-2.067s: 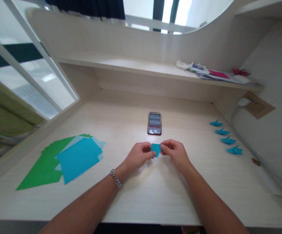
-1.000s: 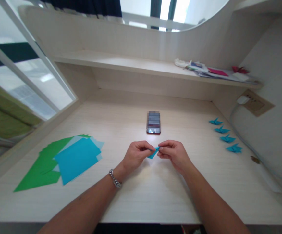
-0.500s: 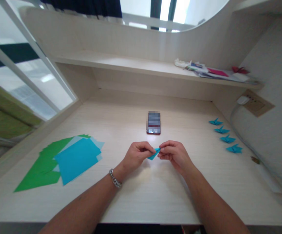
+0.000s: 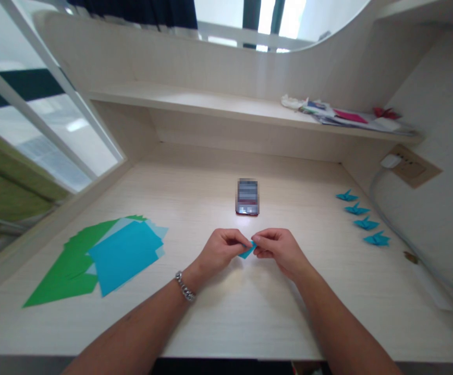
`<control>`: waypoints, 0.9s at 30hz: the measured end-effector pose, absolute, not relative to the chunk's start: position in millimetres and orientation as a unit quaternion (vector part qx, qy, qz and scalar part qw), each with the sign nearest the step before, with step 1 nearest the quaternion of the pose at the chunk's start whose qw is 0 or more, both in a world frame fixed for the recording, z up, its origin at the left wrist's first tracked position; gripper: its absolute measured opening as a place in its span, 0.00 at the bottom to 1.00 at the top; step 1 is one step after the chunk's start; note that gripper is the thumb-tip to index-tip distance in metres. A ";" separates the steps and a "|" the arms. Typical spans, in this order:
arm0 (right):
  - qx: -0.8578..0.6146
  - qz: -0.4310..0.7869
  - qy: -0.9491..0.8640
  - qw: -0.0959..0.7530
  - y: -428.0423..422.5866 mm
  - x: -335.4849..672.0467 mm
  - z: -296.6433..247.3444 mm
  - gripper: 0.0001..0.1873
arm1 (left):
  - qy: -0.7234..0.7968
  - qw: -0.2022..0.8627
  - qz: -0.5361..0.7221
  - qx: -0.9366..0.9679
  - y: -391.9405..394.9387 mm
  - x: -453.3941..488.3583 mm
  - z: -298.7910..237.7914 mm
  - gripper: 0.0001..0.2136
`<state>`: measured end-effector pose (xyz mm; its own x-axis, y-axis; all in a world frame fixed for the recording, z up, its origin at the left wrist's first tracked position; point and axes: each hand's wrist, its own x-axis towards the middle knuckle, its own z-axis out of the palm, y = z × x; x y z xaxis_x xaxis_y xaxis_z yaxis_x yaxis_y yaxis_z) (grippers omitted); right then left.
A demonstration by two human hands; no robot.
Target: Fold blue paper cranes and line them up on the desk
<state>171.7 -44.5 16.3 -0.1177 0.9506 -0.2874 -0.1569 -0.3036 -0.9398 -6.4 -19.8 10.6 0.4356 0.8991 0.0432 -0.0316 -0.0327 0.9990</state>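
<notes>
Between my hands is a small folded piece of blue origami paper (image 4: pixel 246 253), held just above the desk. My left hand (image 4: pixel 226 245) pinches it from the left with thumb and fingers. From the right, my right hand (image 4: pixel 275 244) grips its upper corner between thumb and fingertips. The fingers cover much of the paper, so its full shape is hidden. Beyond the hands lies a phone (image 4: pixel 247 197) with a blurred screen.
Blue paper sheets (image 4: pixel 126 255) overlap green sheets (image 4: pixel 62 276) on the left. Several folded blue paper cranes (image 4: pixel 366 223) stand in a row at right, near a cable (image 4: pixel 390 224) and wall socket (image 4: pixel 412 165). Papers (image 4: pixel 347 117) lie on the shelf (image 4: pixel 210 107).
My right hand has shifted slightly left and down, its fingertips closer to my left hand's. Less of the blue paper shows between them.
</notes>
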 end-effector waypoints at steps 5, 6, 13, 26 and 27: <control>-0.504 0.611 -0.431 0.432 -44.3 173.0 11.0 0.15 | 0.366 0.608 0.376 0.596 -20.1 -6.0 7.8 0.03; -0.504 0.609 -0.434 0.432 -44.1 173.7 9.9 0.15 | 0.367 0.614 0.377 0.589 -20.0 -5.7 7.7 0.04; -0.512 0.602 -0.436 0.429 -44.3 173.8 8.8 0.15 | 0.377 0.625 0.370 0.575 -18.8 -5.3 8.5 0.03; -0.517 0.599 -0.434 0.431 -44.2 176.9 10.5 0.12 | 0.366 0.670 0.332 0.555 -17.9 -10.6 12.4 0.08; -0.518 0.600 -0.430 0.432 -44.5 176.8 11.2 0.12 | 0.361 0.684 0.332 0.540 -17.7 -11.3 11.7 0.08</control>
